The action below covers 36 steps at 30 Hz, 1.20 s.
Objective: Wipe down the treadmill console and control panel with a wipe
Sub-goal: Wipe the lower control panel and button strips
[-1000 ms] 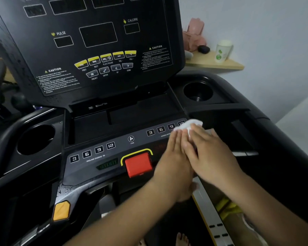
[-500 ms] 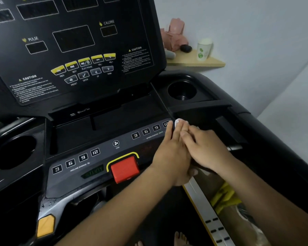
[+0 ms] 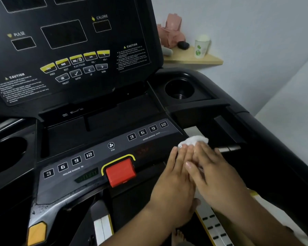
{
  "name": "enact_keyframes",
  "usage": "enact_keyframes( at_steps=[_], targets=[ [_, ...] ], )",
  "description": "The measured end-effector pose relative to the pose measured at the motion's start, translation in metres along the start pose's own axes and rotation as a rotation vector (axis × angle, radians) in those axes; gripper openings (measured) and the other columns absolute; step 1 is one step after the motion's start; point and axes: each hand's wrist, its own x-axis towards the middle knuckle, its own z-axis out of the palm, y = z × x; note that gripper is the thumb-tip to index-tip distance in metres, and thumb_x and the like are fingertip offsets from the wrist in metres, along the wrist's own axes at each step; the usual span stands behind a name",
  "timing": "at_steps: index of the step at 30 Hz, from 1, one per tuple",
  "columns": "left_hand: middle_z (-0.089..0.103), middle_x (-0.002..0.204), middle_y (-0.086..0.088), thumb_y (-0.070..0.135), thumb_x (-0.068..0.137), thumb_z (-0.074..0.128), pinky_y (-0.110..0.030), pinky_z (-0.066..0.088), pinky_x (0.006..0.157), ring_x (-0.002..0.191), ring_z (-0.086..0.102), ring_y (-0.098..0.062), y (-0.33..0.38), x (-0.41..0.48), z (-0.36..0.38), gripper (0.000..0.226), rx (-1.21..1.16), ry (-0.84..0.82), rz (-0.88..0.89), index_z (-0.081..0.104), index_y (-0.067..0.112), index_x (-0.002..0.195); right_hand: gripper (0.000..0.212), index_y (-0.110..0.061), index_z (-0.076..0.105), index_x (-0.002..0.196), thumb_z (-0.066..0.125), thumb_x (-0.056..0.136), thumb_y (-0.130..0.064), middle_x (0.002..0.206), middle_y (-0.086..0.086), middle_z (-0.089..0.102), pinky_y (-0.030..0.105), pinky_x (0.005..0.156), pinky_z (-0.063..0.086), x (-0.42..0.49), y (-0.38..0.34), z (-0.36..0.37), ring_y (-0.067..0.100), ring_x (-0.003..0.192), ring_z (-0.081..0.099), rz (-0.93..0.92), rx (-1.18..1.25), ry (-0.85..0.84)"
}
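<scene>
We press crumpled white wipe point(image 3: 194, 140) under flat, together fingers of left hand point(image 3: 174, 185) and right hand point(image 3: 219, 180), right end grey control panel point(image 3: 100, 167); risk: palm bumps red stop button point(image 3: 120, 172) left of fingers

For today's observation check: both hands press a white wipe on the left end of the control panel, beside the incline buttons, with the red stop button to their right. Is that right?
Not quite. The head view shows both hands, left hand and right hand, pressing the white wipe on the right end of the control panel, below the speed buttons; the red stop button is to their left.
</scene>
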Motion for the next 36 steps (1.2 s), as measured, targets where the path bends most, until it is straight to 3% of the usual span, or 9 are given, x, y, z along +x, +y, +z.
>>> enact_keyframes(
  at_steps=[4, 10, 14, 16, 20, 26, 30, 33, 36],
  targets=[
    [-0.005, 0.162, -0.022, 0.051, 0.096, 0.040, -0.054, 0.002, 0.119, 0.149, -0.011, -0.036, -0.009, -0.014, 0.006, 0.086, 0.015, 0.015, -0.028, 0.002, 0.000, 0.154, 0.079, -0.007, 0.046, 0.139, 0.009, 0.095, -0.061, 0.148, 0.015, 0.042, 0.035, 0.109, 0.017, -0.009, -0.005, 0.010, 0.015, 0.136, 0.020, -0.060, -0.144, 0.101],
    [0.007, 0.161, -0.023, 0.042, 0.094, 0.033, -0.058, 0.011, 0.118, 0.149, 0.002, -0.039, -0.021, -0.003, -0.005, 0.077, 0.036, 0.054, -0.142, 0.010, -0.001, 0.153, 0.080, -0.015, 0.016, 0.151, -0.005, 0.090, -0.063, 0.160, 0.002, 0.014, 0.031, 0.119, -0.004, -0.004, -0.024, 0.006, 0.007, 0.146, -0.001, -0.156, -0.025, 0.042],
    [0.015, 0.160, -0.022, 0.046, 0.089, 0.039, -0.056, 0.012, 0.116, 0.148, 0.013, -0.036, -0.025, -0.027, -0.002, 0.079, 0.021, -0.013, -0.115, 0.023, 0.000, 0.151, 0.072, -0.013, 0.019, 0.150, 0.005, 0.097, -0.060, 0.158, 0.004, 0.020, 0.053, 0.117, 0.005, -0.017, -0.015, 0.021, 0.015, 0.147, 0.009, -0.113, -0.140, 0.055],
    [0.008, 0.160, -0.022, 0.049, 0.092, 0.049, -0.056, 0.005, 0.118, 0.149, 0.008, -0.034, -0.034, -0.018, -0.010, 0.085, 0.055, -0.022, -0.217, 0.014, 0.000, 0.152, 0.073, -0.011, 0.021, 0.150, 0.005, 0.097, -0.058, 0.159, 0.006, 0.019, 0.059, 0.116, 0.006, 0.004, -0.008, 0.016, 0.019, 0.147, 0.010, -0.097, -0.215, 0.082],
    [-0.023, 0.154, -0.030, 0.048, 0.100, 0.032, -0.059, -0.012, 0.115, 0.144, -0.020, -0.043, -0.038, -0.003, -0.023, 0.088, 0.119, -0.068, -0.291, -0.021, -0.006, 0.145, 0.074, -0.014, 0.010, 0.153, -0.007, 0.094, -0.056, 0.161, 0.005, 0.009, 0.050, 0.119, -0.003, 0.043, -0.023, 0.008, 0.015, 0.147, 0.010, -0.180, -0.234, 0.061],
    [0.001, 0.153, -0.040, 0.035, 0.097, 0.027, -0.063, 0.007, 0.116, 0.142, 0.001, -0.056, -0.035, -0.042, -0.012, 0.073, 0.066, -0.095, -0.304, 0.007, -0.014, 0.147, 0.072, -0.011, 0.027, 0.149, 0.005, 0.098, -0.058, 0.158, 0.005, 0.022, 0.056, 0.115, 0.011, 0.015, -0.028, 0.020, 0.015, 0.147, 0.011, -0.312, -0.228, 0.036],
    [-0.027, 0.148, -0.038, 0.050, 0.100, 0.031, -0.063, -0.017, 0.112, 0.139, -0.024, -0.053, -0.055, -0.013, -0.027, 0.091, 0.110, -0.141, -0.407, -0.021, -0.010, 0.144, 0.076, -0.016, 0.011, 0.152, -0.009, 0.093, -0.060, 0.161, 0.001, 0.006, 0.052, 0.117, -0.006, 0.065, -0.047, 0.009, 0.011, 0.147, -0.005, -0.297, -0.247, 0.080],
    [-0.026, 0.150, -0.036, 0.049, 0.099, 0.034, -0.063, -0.021, 0.110, 0.138, -0.025, -0.053, -0.058, -0.019, -0.023, 0.092, 0.084, -0.117, -0.395, -0.023, -0.006, 0.145, 0.075, -0.019, 0.010, 0.153, -0.013, 0.093, -0.058, 0.161, -0.002, 0.005, 0.051, 0.118, -0.007, 0.058, -0.059, 0.015, 0.008, 0.146, -0.009, -0.366, -0.198, 0.057],
    [-0.006, 0.154, -0.039, 0.055, 0.089, 0.053, -0.065, -0.010, 0.113, 0.143, -0.008, -0.054, -0.052, -0.058, -0.012, 0.106, 0.057, -0.053, -0.345, -0.005, -0.011, 0.148, 0.068, -0.019, 0.023, 0.151, 0.006, 0.099, -0.058, 0.160, -0.003, 0.016, 0.053, 0.117, 0.002, 0.023, -0.038, 0.021, 0.009, 0.147, 0.002, -0.460, -0.223, 0.032]
  ],
)
